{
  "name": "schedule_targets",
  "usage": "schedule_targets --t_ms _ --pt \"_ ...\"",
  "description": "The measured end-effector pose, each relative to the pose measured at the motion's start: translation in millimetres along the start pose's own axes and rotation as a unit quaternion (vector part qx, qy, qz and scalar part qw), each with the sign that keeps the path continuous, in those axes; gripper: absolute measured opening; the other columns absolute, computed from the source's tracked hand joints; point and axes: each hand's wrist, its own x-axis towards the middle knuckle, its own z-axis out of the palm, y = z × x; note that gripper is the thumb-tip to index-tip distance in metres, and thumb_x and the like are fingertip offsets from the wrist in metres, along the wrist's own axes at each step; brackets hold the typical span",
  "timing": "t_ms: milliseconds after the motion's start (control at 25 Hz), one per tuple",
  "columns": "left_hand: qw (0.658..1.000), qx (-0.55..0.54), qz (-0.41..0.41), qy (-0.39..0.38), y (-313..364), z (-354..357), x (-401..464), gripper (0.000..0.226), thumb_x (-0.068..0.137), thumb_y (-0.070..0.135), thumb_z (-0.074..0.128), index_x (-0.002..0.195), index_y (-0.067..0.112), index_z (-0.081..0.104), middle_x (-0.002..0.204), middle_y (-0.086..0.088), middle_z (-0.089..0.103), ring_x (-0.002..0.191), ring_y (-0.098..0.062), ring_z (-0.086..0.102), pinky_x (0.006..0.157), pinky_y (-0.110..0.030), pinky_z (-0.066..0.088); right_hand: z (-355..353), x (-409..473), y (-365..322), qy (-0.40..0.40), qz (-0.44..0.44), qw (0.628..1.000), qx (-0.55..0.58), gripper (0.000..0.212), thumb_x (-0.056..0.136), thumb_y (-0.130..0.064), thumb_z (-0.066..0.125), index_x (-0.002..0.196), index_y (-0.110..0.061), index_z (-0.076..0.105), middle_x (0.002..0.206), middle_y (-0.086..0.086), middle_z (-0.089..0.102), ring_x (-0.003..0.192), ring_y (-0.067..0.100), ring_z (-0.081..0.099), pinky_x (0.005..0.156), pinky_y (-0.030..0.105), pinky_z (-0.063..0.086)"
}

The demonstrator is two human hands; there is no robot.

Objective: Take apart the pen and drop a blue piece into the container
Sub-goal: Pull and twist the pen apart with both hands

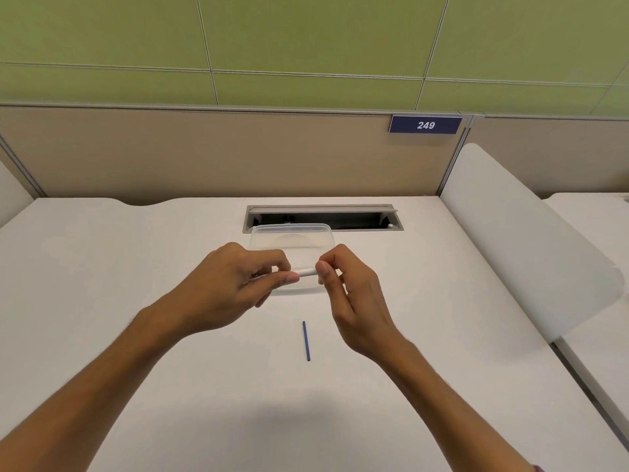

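We sit at a smooth white desk in an office cubicle: beige partition panel at the back, green panelled wall above it, and a blue number plate reading 249 clipped to the partition's top rail. A frosted white divider bounds the desk's right side; a 2nd desk surface shows beyond it. At the desk's back edge is 1 open grey cable hatch.

The clear rectangular plastic container stands just in front of the hatch, w/ its near rim behind our hands. Open desk lies to the left, right and near side.

Count: 2 hands, 1 container, 1 pen barrel, 1 loose blue piece. Left hand wraps the white pen barrel, thumb and fingers curled round it; right hand has a narrow grip, pinching the barrel's right end w/ thumb and forefinger. Both are held above the desk, in front of the container. The thin blue rod-like pen piece lies on the desk near us, btw our forearms, apart from both hands and outside the container.
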Motion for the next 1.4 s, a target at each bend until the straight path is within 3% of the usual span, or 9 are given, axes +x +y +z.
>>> schedule_targets --t_ms 80,200,320,440,680,920,1040,1240,1400 --pt "1.000 0.002 -0.002 -0.006 -1 0 -1 0.025 0.091 0.051 0.048 0.075 0.033 0.054 0.050 0.005 0.054 0.043 -0.015 0.044 0.047 -0.030 0.036 0 -2 1 -0.010 0.006 1.000 0.010 0.017 0.102 -0.026 0.043 0.091 -0.016 0.051 0.082 -0.002 0.055 0.074 0.017 0.053 0.065 0.029 0.044" --pt "0.999 0.038 0.006 0.025 -4 1 -2 0.025 0.088 0.052 0.052 0.079 0.030 0.060 0.050 0.005 0.053 0.045 -0.014 0.043 0.048 -0.032 0.038 -1 -2 -1 0.003 0.056 0.997 0.053 0.017 0.099 -0.036 0.049 0.086 -0.025 0.056 0.081 -0.014 0.060 0.081 0.007 0.058 0.064 0.016 0.044" --pt "0.992 0.105 0.030 0.068 -4 2 -3 0.028 0.084 0.049 0.057 0.083 0.023 0.066 0.053 0.008 0.055 0.048 -0.013 0.044 0.049 -0.031 0.042 -2 1 -2 0.012 0.113 0.988 0.104 0.035 0.098 -0.042 0.050 0.066 -0.031 0.058 0.062 -0.017 0.058 0.061 0.001 0.053 0.057 0.011 0.036" --pt "0.986 0.136 0.057 0.081 -4 3 -3 0.026 0.085 0.046 0.059 0.085 0.022 0.071 0.061 0.007 0.063 0.051 -0.018 0.051 0.049 -0.035 0.047 -4 2 1 -0.007 0.121 0.986 0.114 0.045 0.100 -0.038 0.051 0.059 -0.021 0.060 0.056 -0.010 0.057 0.053 0.003 0.044 0.055 0.016 0.034" --pt "0.987 0.116 0.073 0.085 -5 3 -2 0.026 0.085 0.040 0.062 0.084 0.017 0.074 0.061 0.005 0.063 0.049 -0.018 0.047 0.047 -0.037 0.045 -6 -1 3 -0.034 0.116 0.984 0.128 0.019 0.099 -0.032 0.056 0.081 -0.028 0.064 0.076 -0.016 0.065 0.073 0.001 0.058 0.065 0.016 0.043" --pt "0.986 0.119 0.068 0.094 -5 1 -2 0.023 0.083 0.037 0.064 0.084 0.016 0.074 0.062 0.008 0.062 0.049 -0.013 0.042 0.047 -0.031 0.040 -9 -1 8 -0.026 0.111 0.982 0.152 0.005 0.093 -0.021 0.067 0.091 -0.024 0.070 0.091 -0.016 0.071 0.093 0.008 0.066 0.076 0.019 0.051" --pt "0.985 0.126 0.073 0.094 -4 2 -3 0.021 0.083 0.035 0.065 0.084 0.016 0.074 0.062 0.007 0.062 0.050 -0.013 0.041 0.046 -0.032 0.041 -9 -1 8 -0.011 0.123 0.980 0.159 0.003 0.090 -0.025 0.070 0.089 -0.025 0.073 0.088 -0.013 0.073 0.089 0.008 0.068 0.075 0.022 0.052" --pt "0.982 0.143 0.076 0.096 -2 2 -3 0.021 0.084 0.035 0.064 0.084 0.017 0.074 0.062 0.005 0.062 0.049 -0.016 0.043 0.045 -0.035 0.044 -7 1 5 -0.006 0.136 0.978 0.158 0.025 0.095 -0.032 0.063 0.078 -0.019 0.074 0.071 -0.002 0.073 0.068 0.000 0.064 0.066 0.011 0.047" --pt "0.985 0.128 0.074 0.094 -3 2 -3 0.021 0.084 0.036 0.064 0.084 0.019 0.074 0.060 0.007 0.059 0.050 -0.013 0.040 0.045 -0.032 0.040 -8 1 5 -0.017 0.128 0.978 0.163 0.015 0.094 -0.026 0.066 0.083 -0.023 0.075 0.073 -0.008 0.073 0.071 0.001 0.065 0.069 0.010 0.046"
